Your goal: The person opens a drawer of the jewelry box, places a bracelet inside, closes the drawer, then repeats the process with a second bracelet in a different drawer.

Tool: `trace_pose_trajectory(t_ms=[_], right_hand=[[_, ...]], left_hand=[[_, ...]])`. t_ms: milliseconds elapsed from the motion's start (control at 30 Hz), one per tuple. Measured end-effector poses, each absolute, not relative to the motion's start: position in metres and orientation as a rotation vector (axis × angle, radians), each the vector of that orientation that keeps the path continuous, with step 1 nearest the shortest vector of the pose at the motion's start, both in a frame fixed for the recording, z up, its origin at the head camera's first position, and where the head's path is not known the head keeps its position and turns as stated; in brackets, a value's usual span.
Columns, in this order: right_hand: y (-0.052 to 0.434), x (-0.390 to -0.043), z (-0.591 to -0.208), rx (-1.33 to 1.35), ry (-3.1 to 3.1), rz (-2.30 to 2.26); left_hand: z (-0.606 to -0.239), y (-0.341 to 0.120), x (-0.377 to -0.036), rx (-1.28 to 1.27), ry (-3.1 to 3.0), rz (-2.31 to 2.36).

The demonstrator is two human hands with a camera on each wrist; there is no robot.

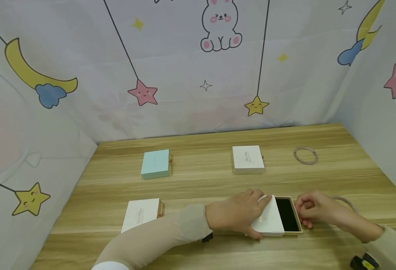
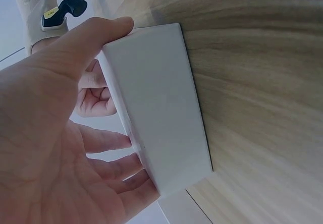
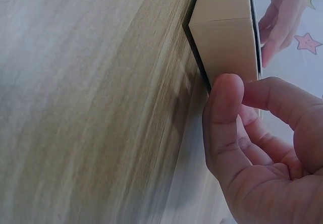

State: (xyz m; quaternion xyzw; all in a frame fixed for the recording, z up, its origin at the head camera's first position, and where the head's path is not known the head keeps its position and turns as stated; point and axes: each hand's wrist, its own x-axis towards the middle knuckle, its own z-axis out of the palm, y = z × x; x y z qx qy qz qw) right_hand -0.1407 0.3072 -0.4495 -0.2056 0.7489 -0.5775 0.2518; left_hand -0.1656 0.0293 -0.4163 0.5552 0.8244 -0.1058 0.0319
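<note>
Near the front edge of the wooden table [image 1: 198, 180], the left hand [image 1: 236, 214] wraps its fingers and thumb round the white sleeve [image 1: 269, 221] of a small drawer box, while the right hand [image 1: 314, 208] pinches the tan drawer end [image 3: 224, 42] between thumb and fingers. Looks like the drawer is partway out, black lining [image 1: 287, 214] showing. Next move probably needs a steady pull with the sleeve braced. Both forearms lie low, angled inward.

The matt white card sleeve [image 1: 269, 221] sheathes a tan cardboard drawer [image 1: 288, 215] lined black, on smooth wood-grain table [image 1: 198, 183].
</note>
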Motion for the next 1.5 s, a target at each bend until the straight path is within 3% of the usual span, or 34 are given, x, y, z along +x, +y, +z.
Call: trace_pose_trajectory(t_ms=[1500], right_hand=[[0.322,-0.138,-0.447,-0.539,2.094,-1.510]], left_hand=[[-0.416,0.029,-0.166,1.727,2.543,-0.362]])
